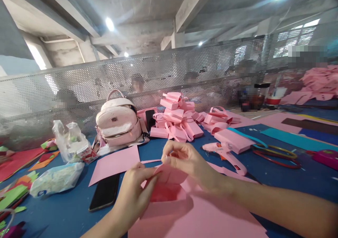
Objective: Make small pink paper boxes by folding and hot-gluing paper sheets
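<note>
Both hands pinch pink paper piece [169, 181] near table edge: left hand [134, 194] closed on lower flap, right hand [185, 158] fingertips pinched on top fold. Best keeping edges aligned, pressing crease firmly (glue gun [224, 152] sits right, untouched).

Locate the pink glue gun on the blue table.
In the head view, the pink glue gun lies right of centre on the blue table, just beyond the right hand, beside a flat pink box.

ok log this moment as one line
left hand: holds pink paper piece | right hand: pinches its top | phone: left | glue gun: right
</note>
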Tool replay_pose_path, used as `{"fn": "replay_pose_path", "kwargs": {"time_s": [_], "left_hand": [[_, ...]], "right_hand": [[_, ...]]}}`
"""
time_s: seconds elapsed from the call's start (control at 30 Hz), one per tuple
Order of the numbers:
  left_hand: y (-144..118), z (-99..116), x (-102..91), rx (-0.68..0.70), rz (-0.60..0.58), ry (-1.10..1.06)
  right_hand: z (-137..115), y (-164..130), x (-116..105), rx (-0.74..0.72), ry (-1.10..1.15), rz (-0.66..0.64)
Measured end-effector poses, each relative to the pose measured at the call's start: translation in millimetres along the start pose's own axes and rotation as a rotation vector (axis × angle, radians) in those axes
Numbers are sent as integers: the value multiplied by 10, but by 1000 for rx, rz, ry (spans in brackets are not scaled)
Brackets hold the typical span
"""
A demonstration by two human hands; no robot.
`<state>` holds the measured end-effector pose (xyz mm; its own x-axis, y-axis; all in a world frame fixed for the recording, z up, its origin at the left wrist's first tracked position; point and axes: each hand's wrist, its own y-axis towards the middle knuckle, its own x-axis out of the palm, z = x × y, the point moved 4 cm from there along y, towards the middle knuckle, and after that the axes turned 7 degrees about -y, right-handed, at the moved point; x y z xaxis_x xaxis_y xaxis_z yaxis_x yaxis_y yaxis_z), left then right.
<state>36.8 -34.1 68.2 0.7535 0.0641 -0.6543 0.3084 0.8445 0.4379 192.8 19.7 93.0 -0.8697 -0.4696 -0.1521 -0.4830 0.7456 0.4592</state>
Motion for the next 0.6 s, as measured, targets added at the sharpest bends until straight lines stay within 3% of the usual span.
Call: {"fn": "replay_pose_path", "kwargs": {"time_s": [0.07,0.17,0.37,0.6], "left_hand": [[3,-35,17,-39,-14,-16],[9,-89,43,-73,-20,-26],[-6,-94,70,-62,-23,20],[-25,-33,74,13,-14,76]], "right_hand": [[-57,25,-62,-15,-58,34],[-197,35,-101,-168,-307,18],[-230,-61,19,-444,-735,-86],[-219,-115,93,-451,-744,-86]]}}
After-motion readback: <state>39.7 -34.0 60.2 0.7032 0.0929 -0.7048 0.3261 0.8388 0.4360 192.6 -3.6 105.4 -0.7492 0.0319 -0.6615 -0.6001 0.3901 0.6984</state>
